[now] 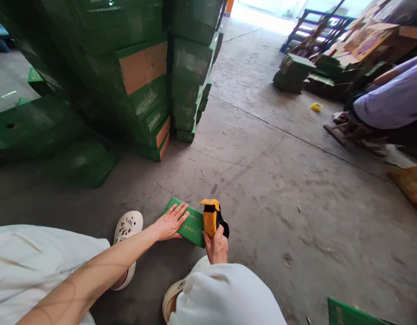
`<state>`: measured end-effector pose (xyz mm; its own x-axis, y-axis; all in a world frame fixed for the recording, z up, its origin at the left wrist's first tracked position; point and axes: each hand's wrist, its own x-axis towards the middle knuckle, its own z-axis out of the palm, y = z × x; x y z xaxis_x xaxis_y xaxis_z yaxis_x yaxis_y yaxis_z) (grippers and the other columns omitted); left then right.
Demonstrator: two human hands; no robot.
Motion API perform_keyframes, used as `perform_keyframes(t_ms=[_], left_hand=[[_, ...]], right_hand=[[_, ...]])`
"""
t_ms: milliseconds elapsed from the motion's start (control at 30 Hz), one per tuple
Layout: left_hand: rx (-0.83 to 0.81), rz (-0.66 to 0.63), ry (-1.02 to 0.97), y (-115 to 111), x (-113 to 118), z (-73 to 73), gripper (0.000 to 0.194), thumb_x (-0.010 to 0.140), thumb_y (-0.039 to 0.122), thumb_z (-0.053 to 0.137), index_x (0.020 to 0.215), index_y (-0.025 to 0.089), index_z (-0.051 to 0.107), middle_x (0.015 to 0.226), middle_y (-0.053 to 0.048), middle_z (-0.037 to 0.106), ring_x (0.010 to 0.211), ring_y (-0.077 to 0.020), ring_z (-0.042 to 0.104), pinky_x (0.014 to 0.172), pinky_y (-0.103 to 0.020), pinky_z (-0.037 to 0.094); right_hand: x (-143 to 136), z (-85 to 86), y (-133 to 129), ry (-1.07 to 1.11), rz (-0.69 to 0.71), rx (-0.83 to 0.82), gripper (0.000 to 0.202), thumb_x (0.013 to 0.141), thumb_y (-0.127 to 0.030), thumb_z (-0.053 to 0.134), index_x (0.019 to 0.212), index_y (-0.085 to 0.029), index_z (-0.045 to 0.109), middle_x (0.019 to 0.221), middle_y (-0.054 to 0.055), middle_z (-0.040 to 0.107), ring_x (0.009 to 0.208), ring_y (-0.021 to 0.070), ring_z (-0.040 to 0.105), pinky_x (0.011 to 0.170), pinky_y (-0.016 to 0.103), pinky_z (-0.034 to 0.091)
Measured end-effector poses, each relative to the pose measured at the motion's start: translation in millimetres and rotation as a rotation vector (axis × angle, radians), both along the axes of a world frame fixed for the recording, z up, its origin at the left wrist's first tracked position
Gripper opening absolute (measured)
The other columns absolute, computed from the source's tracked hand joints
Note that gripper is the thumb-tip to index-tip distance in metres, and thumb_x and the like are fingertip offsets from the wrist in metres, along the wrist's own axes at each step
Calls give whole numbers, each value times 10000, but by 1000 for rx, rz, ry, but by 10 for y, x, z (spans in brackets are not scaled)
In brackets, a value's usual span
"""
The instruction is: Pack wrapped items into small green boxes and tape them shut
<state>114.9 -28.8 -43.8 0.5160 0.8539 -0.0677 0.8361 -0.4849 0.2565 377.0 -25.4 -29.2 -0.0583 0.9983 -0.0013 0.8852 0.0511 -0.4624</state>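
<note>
A green cardboard box (194, 220) with pale printed lettering lies on the concrete floor between my feet. My left hand (171, 222) rests flat on its upper left part, fingers stretched out. At the box's right end, my right hand (217, 245) is wrapped round a yellow and black tape dispenser (211, 218). The dispenser stands upright against that end of the box. Part of the tape roll shows at its right side.
Tall stacks of green boxes (150, 97) rise ahead on the left. Another person (391, 97) sits low on the right, near a yellow tape roll (316, 107) and piled boxes (292, 72). A green box corner (350, 313) shows at bottom right.
</note>
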Motion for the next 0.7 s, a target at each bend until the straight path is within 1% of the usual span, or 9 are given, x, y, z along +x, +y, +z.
perform_keyframes(t_ms=[100, 200, 267, 333, 367, 433, 500, 567, 700], left_hand=[[31, 29, 2, -55, 45, -47, 949, 912, 547, 732, 1641, 109, 310, 1743, -243, 145, 1639, -358, 71, 1312, -555, 148], [45, 31, -2, -73, 61, -71, 940, 927, 538, 719, 1643, 96, 299, 1739, -247, 171, 1635, -356, 110, 1312, -539, 166], [43, 21, -17, -64, 50, -65, 948, 918, 531, 735, 1640, 98, 300, 1738, -243, 183, 1635, -349, 126, 1314, -519, 175], [39, 18, -45, -49, 30, -53, 958, 906, 512, 755, 1642, 109, 292, 1736, -239, 200, 1636, -338, 131, 1315, -514, 186], [33, 20, -60, -41, 20, -49, 965, 897, 502, 767, 1641, 113, 291, 1733, -237, 217, 1635, -337, 140, 1313, -516, 196], [18, 25, -90, -30, 3, -46, 944, 884, 488, 785, 1623, 125, 325, 1714, -233, 285, 1627, -340, 186, 1310, -525, 215], [-2, 25, -124, -28, -10, -54, 858, 892, 479, 779, 1585, 151, 392, 1674, -219, 385, 1607, -340, 265, 1309, -529, 225], [-33, 20, -155, -35, -22, -66, 803, 905, 469, 765, 1567, 173, 421, 1638, -203, 450, 1579, -337, 338, 1311, -517, 234], [-95, 7, -194, -51, -67, -65, 834, 907, 447, 770, 1594, 158, 394, 1619, -191, 483, 1560, -330, 378, 1312, -465, 251]], right_hand=[[-8, 85, 96, -19, 49, 12, 565, 960, -467, 546, 1389, -102, 501, 992, 238, 733, 923, 400, 721, 769, 464, 547], [40, 276, 153, 52, -45, -79, 569, 912, -569, 606, 1293, -148, 580, 878, 159, 728, 815, 343, 719, 686, 392, 526], [64, 468, 205, 193, -102, -140, 561, 881, -696, 612, 1116, -188, 650, 794, 96, 707, 727, 285, 686, 637, 337, 492], [38, 669, 278, 403, -80, -245, 619, 859, -804, 577, 927, -196, 673, 731, 53, 677, 663, 229, 627, 597, 297, 457], [-1, 752, 321, 519, -51, -318, 662, 845, -839, 563, 871, -187, 674, 710, 43, 663, 639, 207, 596, 577, 284, 439], [-127, 852, 412, 705, 6, -455, 725, 806, -875, 578, 849, -159, 689, 688, 36, 645, 607, 179, 543, 548, 273, 413], [-286, 853, 499, 774, 70, -522, 721, 773, -858, 632, 847, -145, 701, 667, 26, 626, 592, 159, 506, 537, 265, 396], [-430, 789, 569, 734, 151, -538, 653, 765, -803, 678, 787, -150, 694, 626, 2, 583, 578, 139, 470, 522, 251, 369], [-560, 668, 634, 638, 262, -566, 565, 788, -716, 684, 723, -155, 666, 592, -29, 524, 558, 116, 425, 506, 235, 328]])
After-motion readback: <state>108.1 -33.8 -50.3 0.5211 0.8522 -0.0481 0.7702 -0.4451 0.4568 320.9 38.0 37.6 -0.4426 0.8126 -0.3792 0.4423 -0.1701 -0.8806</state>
